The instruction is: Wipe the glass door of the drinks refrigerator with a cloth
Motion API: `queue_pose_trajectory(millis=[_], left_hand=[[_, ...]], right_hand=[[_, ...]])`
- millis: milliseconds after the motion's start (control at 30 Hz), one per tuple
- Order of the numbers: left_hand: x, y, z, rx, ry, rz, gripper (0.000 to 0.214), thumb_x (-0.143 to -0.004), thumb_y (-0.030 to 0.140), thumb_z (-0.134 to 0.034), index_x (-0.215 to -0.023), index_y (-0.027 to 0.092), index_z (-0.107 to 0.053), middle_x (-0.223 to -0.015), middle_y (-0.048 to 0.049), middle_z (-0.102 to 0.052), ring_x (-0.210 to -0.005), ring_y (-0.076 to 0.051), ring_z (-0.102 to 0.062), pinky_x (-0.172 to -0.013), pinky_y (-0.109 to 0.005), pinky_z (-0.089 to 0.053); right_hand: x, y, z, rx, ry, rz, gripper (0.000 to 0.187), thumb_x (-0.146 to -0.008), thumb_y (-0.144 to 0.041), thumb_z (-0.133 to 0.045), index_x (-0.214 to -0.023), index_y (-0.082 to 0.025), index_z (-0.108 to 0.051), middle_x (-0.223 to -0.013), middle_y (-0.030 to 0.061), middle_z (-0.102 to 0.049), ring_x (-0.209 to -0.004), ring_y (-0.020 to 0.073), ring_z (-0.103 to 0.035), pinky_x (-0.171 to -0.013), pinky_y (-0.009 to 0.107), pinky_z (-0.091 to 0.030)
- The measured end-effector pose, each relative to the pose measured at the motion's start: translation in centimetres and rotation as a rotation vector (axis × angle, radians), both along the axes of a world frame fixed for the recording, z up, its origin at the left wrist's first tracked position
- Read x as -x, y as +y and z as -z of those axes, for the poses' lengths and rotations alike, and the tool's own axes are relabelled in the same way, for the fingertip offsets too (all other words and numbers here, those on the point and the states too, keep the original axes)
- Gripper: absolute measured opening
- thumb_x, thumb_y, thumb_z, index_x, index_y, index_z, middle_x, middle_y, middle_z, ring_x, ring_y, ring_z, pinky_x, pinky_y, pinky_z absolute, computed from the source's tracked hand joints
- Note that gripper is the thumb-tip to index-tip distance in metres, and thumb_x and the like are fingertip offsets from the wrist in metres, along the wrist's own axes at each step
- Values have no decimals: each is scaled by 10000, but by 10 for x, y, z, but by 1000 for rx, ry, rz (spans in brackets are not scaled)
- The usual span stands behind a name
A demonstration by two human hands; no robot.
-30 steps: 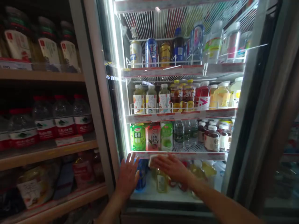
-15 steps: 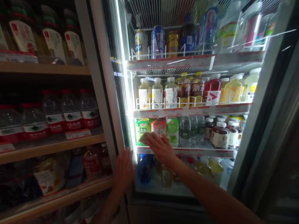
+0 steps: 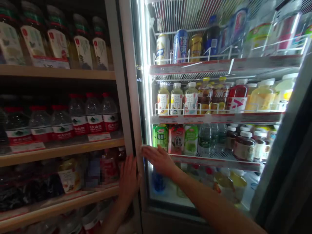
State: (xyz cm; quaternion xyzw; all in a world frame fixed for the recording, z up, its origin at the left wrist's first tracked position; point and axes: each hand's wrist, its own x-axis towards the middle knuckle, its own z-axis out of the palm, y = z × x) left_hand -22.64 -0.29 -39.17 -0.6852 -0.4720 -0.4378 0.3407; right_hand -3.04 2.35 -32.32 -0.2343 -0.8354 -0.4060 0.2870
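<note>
Now the left grip (image 3: 128,178) is held flat, outstretched, at the upright grey metal frame (image 3: 133,81) left of lit drink shelves (image 3: 219,117); toward it the right grip (image 3: 160,160) is stretched flat, underside hidden.

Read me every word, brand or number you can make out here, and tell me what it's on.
"青梅": leftmost green carton
"茶": white-capped bottle
"冰": yellow-capped bottle
"强爽": blue can, slightly soft
"农夫山": water bottle, last part blurred
Too small or blurred to read surely: price tag, red carton, remaining labels.
</note>
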Motion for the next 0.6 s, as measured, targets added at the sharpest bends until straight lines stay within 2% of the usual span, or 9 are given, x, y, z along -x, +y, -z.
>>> queue_pose_trajectory(millis=[67,133,200,267,333,400,533,600], left_hand=[[0,-2,2,16,17,-29,685,-886,139,-397,-1506,209,-116,-1565,-64,-133,-1436,-250,-182,-1185,-518,-212],[-1,-5,6,44,34,-53,650,-902,156,-369,-1505,187,-130,-1563,-78,-166,-1429,-252,-201,-1205,-461,-188],[-3,-7,9,83,35,-66,649,-901,156,-370,-1504,176,-129,-1555,-102,-207,-1420,-270,-223,-1196,-467,-214],[-11,-7,9,111,27,-64,685,-885,138,-400,-1503,174,-108,-1542,-133,-244,-1417,-286,-230,-1157,-516,-270],[-23,-5,6,129,22,-41,721,-865,115,-424,-1502,171,-90,-1531,-156,-265,-1422,-283,-219,-1121,-534,-315],[-37,-1,0,134,18,-5,730,-857,106,-435,-1500,165,-95,-1526,-165,-274,-1431,-272,-198,-1113,-522,-326],[-63,2,-15,130,48,62,719,-859,113,-436,-1497,155,-107,-1523,-165,-281,-1441,-264,-171,-1116,-521,-320],[-74,3,-22,120,83,94,710,-861,127,-443,-1494,151,-120,-1525,-167,-274,-1443,-268,-163,-1113,-520,-325]], right_hand=[[-10,-8,23,-44,-85,-79,385,-927,-196,-347,-1199,-305,-596,-1330,-134,-567,-1344,57,-387,-1120,228,-360],[-27,-11,36,-84,-99,-125,391,-903,-169,-364,-1093,-355,-650,-1233,-170,-628,-1329,24,-397,-1115,164,-342],[-45,-8,28,-104,-38,-119,441,-876,-110,-367,-1125,-348,-641,-1256,-137,-622,-1379,44,-324,-1196,216,-206],[-62,-1,8,-96,77,-57,502,-857,-62,-372,-1274,-272,-555,-1363,-44,-550,-1440,111,-199,-1234,373,-19],[-78,3,-6,-106,232,47,550,-858,-80,-415,-1391,-215,-424,-1452,21,-449,-1460,163,-127,-1212,483,35],[-94,0,-1,-115,273,92,595,-850,-93,-439,-1427,-216,-362,-1501,19,-364,-1463,169,-112,-1211,489,13],[-131,-13,32,-57,-58,-13,580,-816,-69,-380,-1358,-255,-471,-1505,-58,-348,-1459,137,-126,-1230,413,5],[-147,-13,26,-68,-43,42,557,-839,-75,-363,-1336,-290,-493,-1474,-66,-405,-1455,131,-141,-1229,416,3]])
